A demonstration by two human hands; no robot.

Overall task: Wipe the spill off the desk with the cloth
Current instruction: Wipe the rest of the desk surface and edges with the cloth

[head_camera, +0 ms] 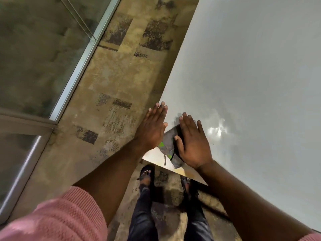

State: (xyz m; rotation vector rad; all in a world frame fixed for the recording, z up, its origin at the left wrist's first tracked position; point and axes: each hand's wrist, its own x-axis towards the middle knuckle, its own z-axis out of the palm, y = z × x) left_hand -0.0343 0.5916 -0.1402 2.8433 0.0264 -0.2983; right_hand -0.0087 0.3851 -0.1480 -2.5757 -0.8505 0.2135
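Observation:
A grey cloth [168, 143] with a green patch lies crumpled on the near left corner of the pale grey desk [251, 66]. My right hand [192, 141] lies flat on top of the cloth, fingers spread, palm down. My left hand [152, 126] hovers flat at the desk's left edge beside the cloth, fingers together and extended, holding nothing. A wet, shiny spill [216, 130] glistens on the desk just right of my right hand.
Patterned brown carpet [112, 84] runs along the desk's left side. A glass partition with a metal frame [78, 66] stands further left. My feet [147, 173] in dark sandals are below the desk's near edge.

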